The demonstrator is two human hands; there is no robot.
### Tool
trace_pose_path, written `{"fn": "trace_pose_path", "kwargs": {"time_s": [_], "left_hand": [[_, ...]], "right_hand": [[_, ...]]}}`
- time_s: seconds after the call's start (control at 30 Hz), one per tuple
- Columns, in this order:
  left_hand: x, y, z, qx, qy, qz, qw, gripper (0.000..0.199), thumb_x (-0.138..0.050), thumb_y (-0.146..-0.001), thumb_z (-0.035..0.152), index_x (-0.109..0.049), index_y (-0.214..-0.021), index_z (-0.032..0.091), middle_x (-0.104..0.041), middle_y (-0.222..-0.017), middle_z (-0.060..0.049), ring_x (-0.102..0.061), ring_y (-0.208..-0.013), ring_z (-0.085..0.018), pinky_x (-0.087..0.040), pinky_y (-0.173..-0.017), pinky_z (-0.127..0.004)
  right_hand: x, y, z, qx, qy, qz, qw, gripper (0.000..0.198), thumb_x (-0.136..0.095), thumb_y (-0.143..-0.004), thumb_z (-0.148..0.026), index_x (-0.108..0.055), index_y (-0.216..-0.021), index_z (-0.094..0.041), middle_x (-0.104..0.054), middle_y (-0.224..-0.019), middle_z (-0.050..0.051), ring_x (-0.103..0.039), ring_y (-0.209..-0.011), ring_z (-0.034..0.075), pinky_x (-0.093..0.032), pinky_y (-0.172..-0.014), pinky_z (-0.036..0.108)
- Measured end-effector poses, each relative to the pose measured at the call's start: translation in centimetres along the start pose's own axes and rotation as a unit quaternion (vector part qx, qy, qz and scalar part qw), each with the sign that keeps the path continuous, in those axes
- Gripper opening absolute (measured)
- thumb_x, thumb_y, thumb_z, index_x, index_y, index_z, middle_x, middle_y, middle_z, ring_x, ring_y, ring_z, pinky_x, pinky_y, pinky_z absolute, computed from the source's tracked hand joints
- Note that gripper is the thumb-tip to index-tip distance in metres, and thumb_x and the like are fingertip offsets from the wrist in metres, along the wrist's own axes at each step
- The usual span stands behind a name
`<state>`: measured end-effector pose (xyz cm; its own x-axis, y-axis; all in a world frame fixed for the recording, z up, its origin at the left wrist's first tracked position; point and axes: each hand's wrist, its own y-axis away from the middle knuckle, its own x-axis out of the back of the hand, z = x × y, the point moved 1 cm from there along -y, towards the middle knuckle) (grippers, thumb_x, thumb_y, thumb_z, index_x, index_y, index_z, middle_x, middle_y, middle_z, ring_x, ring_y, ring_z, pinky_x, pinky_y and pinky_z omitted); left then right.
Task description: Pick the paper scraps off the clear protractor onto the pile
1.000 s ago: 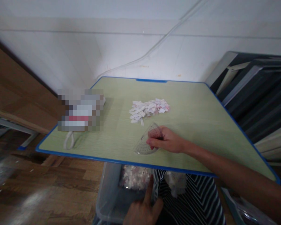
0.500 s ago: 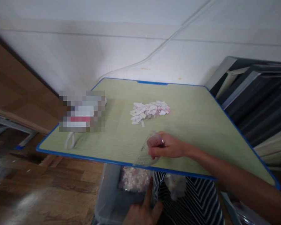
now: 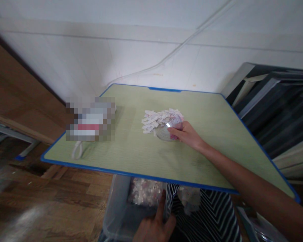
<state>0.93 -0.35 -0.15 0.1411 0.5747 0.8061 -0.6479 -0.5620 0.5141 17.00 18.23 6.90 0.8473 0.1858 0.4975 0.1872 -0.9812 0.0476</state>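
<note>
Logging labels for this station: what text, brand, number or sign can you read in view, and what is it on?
None can be read.
Clear protractor in the right hand: scale marks too blurred.
Paper scraps on the table: no legible print.
Pixelated item: unreadable.

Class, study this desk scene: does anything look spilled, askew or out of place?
Yes. Small white and pink paper scraps lie in a loose heap on the green desk, not in a container. The right hand holds a clear plastic protractor at the heap's near edge. More scraps sit in the clear bin below.
</note>
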Motion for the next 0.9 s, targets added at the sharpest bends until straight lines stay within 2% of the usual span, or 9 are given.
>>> {"fn": "trace_pose_path", "kwargs": {"time_s": [0.1,0.2,0.23,0.3,0.4,0.53,0.73,0.83,0.9], "left_hand": [[0.0,0.0,0.0,0.000,-0.001,0.009,1.000,0.033,-0.047,-0.091,0.015,-0.050,-0.123,0.024,-0.019,-0.139,-0.023,-0.066,-0.069,-0.028,-0.054,-0.054,-0.037],[-0.2,-0.1,-0.1,-0.002,0.000,0.013,1.000,0.032,-0.047,-0.091,0.014,-0.051,-0.121,0.023,-0.019,-0.139,-0.024,-0.066,-0.069,-0.027,-0.054,-0.054,-0.036],[-0.3,-0.2,-0.1,-0.003,0.002,0.013,1.000,0.032,-0.047,-0.091,0.014,-0.051,-0.121,0.023,-0.019,-0.139,-0.024,-0.066,-0.068,-0.027,-0.054,-0.054,-0.036],[-0.5,-0.3,-0.2,-0.004,0.004,0.013,1.000,0.033,-0.048,-0.090,0.012,-0.051,-0.120,0.023,-0.019,-0.139,-0.024,-0.066,-0.069,-0.027,-0.054,-0.054,-0.035],[-0.7,-0.3,-0.2,-0.004,0.004,0.010,1.000,0.034,-0.049,-0.089,0.012,-0.051,-0.121,0.024,-0.019,-0.139,-0.024,-0.066,-0.069,-0.028,-0.054,-0.053,-0.036],[-0.5,-0.2,-0.2,-0.007,0.003,0.008,1.000,0.035,-0.050,-0.088,0.011,-0.051,-0.121,0.024,-0.018,-0.139,-0.024,-0.066,-0.067,-0.027,-0.054,-0.053,-0.036],[-0.2,-0.2,0.0,-0.003,-0.008,0.004,1.000,0.035,-0.048,-0.090,0.013,-0.049,-0.123,0.024,-0.019,-0.139,-0.024,-0.066,-0.068,-0.027,-0.054,-0.053,-0.036],[-0.3,-0.1,0.0,-0.007,-0.011,0.005,1.000,0.036,-0.046,-0.091,0.013,-0.046,-0.125,0.024,-0.019,-0.139,-0.024,-0.066,-0.068,-0.027,-0.054,-0.052,-0.036],[-0.4,0.0,0.0,-0.006,-0.012,0.010,1.000,0.036,-0.047,-0.090,0.013,-0.047,-0.124,0.023,-0.020,-0.139,-0.024,-0.066,-0.069,-0.028,-0.054,-0.053,-0.037]], "right_hand": [[1.8,0.2,-0.1,-0.017,0.003,-0.058,0.998,0.030,-0.053,-0.071,-0.026,-0.049,-0.044,-0.015,-0.047,-0.041,-0.002,-0.038,-0.036,0.005,-0.026,-0.037,0.020],[3.6,0.7,0.1,-0.023,0.013,-0.183,0.983,0.032,-0.057,-0.068,-0.032,-0.050,-0.043,-0.015,-0.047,-0.039,-0.001,-0.036,-0.034,0.005,-0.024,-0.035,0.019],[3.9,0.8,0.2,-0.017,0.012,-0.206,0.978,0.033,-0.057,-0.068,-0.035,-0.051,-0.043,-0.015,-0.047,-0.039,-0.001,-0.036,-0.034,0.004,-0.023,-0.035,0.019],[3.8,0.8,0.5,0.000,-0.006,-0.188,0.982,0.035,-0.058,-0.068,-0.039,-0.051,-0.044,-0.015,-0.047,-0.039,-0.002,-0.035,-0.035,0.004,-0.023,-0.035,0.019],[2.2,0.3,0.7,0.017,-0.041,-0.075,0.996,0.036,-0.055,-0.071,-0.042,-0.051,-0.047,-0.015,-0.046,-0.041,-0.002,-0.036,-0.036,0.005,-0.026,-0.035,0.018],[0.3,-0.4,0.8,-0.008,0.014,-0.009,1.000,0.036,-0.051,-0.076,-0.038,-0.054,-0.049,-0.014,-0.047,-0.042,-0.001,-0.039,-0.037,0.006,-0.028,-0.037,0.019],[0.3,-0.3,-0.2,-0.017,0.019,0.005,1.000,0.036,-0.051,-0.075,-0.027,-0.046,-0.042,-0.015,-0.043,-0.037,-0.004,-0.036,-0.033,0.004,-0.025,-0.035,0.018],[1.5,0.0,-0.8,-0.057,0.021,-0.006,0.998,0.033,-0.053,-0.073,-0.022,-0.047,-0.041,-0.015,-0.045,-0.036,-0.003,-0.035,-0.031,0.004,-0.025,-0.034,0.019],[2.9,0.3,-0.8,-0.083,0.034,-0.047,0.995,0.031,-0.055,-0.071,-0.023,-0.048,-0.042,-0.015,-0.046,-0.036,-0.003,-0.034,-0.031,0.004,-0.024,-0.034,0.020]]}}
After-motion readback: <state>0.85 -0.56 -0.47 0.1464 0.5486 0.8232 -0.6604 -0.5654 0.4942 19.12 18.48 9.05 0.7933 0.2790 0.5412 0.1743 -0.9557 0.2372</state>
